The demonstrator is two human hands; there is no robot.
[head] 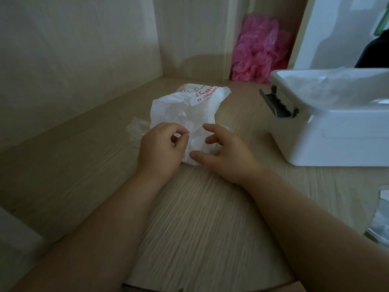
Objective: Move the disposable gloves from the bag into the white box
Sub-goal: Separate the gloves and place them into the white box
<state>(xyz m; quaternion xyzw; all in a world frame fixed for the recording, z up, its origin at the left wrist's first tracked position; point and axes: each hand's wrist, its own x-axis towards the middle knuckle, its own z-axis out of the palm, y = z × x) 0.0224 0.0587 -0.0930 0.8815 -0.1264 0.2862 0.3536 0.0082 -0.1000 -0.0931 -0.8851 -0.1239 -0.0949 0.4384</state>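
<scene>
A crumpled white plastic bag (185,108) with red print lies on the wooden desk, in the middle of the head view. Clear disposable gloves (136,128) stick out at its left side. My left hand (160,148) sits at the bag's near left corner, thumb and forefinger pinching the thin plastic. My right hand (225,152) hovers at the bag's near right edge with fingers spread and loosely bent, holding nothing. The white box (336,135) stands to the right, lid up, with clear gloves (328,85) inside it.
A pink plastic bundle (261,51) lies at the back by the wall. The box has a grey latch (277,106) on its left side, facing the bag. A clear packet (381,220) lies at the right edge. Walls close the desk at left and back.
</scene>
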